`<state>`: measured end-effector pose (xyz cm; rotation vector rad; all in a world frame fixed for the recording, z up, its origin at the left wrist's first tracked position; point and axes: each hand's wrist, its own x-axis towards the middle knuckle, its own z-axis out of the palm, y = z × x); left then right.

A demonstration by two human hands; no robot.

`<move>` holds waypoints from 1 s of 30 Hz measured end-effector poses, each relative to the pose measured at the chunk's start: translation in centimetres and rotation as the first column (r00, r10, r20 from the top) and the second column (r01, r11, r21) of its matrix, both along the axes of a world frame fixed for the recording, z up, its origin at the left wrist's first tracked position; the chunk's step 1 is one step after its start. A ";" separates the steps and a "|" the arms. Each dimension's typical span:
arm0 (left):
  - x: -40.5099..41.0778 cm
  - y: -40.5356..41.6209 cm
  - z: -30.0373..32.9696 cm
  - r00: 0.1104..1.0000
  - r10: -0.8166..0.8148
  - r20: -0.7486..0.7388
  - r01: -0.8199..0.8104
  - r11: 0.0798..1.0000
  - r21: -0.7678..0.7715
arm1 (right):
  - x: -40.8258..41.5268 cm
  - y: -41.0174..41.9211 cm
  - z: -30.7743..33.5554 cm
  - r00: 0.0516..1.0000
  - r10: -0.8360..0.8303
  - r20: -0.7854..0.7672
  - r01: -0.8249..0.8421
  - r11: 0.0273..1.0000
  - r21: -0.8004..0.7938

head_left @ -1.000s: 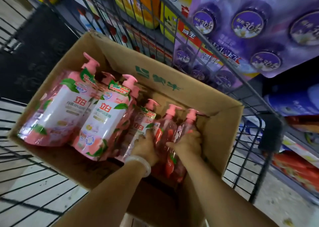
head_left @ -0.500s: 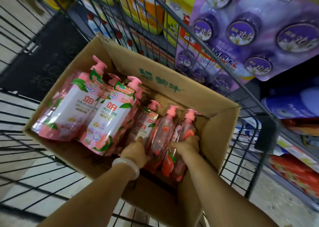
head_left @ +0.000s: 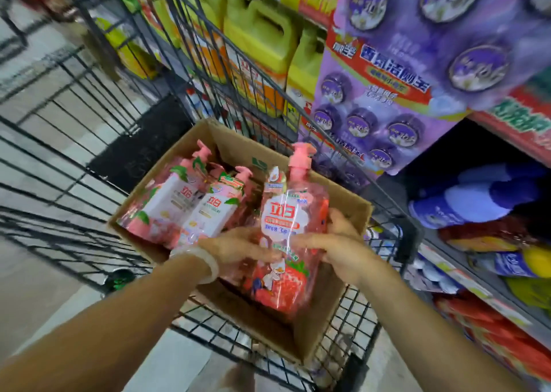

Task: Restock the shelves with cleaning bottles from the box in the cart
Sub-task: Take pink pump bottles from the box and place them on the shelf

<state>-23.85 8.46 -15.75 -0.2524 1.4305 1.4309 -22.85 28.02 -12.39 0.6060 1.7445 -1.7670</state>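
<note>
Both hands were on one clear pink pump bottle with a strawberry label (head_left: 283, 236), which stood raised above the right-hand end of the open brown cardboard box (head_left: 343, 296), its pink pump head level with the box's far wall and its base just over the near right corner. The left hand (head_left: 238, 250), with a pale bangle at its wrist, lay against the bottle's left side with the fingers reaching across the label; how tightly they curled was blurred, but they appeared to wrap the body. The right hand (head_left: 343, 248) held the right side, thumb across the front and fingers curled behind. The bottle looked wrapped in glossy film and may have been a bundled pair, so I judged it slippery and heavier than it seemed; a good lift would keep both palms low on the body rather than at the pump neck, which could snap or twist. The remaining white-and-pink labelled pump bottles (head_left: 190, 206) leaned in a row toward the box's left end, touching one another, and pulling the held one straight up and clear of the box rim, not dragging it sideways, would keep them from toppling. The box sat in the black wire shopping cart (head_left: 59, 212), whose right wall stood between the bottle and the shelves (head_left: 512, 269) of yellow jugs and purple packs, so the bottle would need carrying over that wire edge, upright, before a gap was chosen.
</note>
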 end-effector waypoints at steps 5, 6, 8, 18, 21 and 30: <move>-0.5 1.5 9.9 0.938 0.032 -0.344 -0.024 0.999 0.027 | -0.1 1.7 9.8 0.965 0.094 -0.243 -0.106 0.994 -0.037; -0.7 2.2 12.4 0.910 0.037 -0.412 -0.020 0.999 0.045 | -0.2 2.4 12.3 0.949 0.114 -0.294 -0.127 0.992 -0.026; -1.3 3.3 16.8 0.858 0.049 -0.511 -0.009 0.997 0.081 | -0.4 3.6 16.7 0.917 0.164 -0.365 -0.159 0.986 0.044; 0.2 14.5 43.2 0.306 0.035 -0.951 0.108 0.992 0.071 | 5.7 13.9 43.1 0.543 0.183 -0.819 0.133 0.945 0.299; 1.6 18.7 48.7 0.181 0.092 -0.979 0.132 0.984 0.116 | 8.3 17.4 48.4 0.452 0.102 -0.886 0.256 0.937 0.238; 5.4 34.3 58.5 0.049 0.130 -0.990 0.224 0.965 0.138 | 14.7 30.0 56.9 0.271 0.054 -0.961 0.491 0.851 0.186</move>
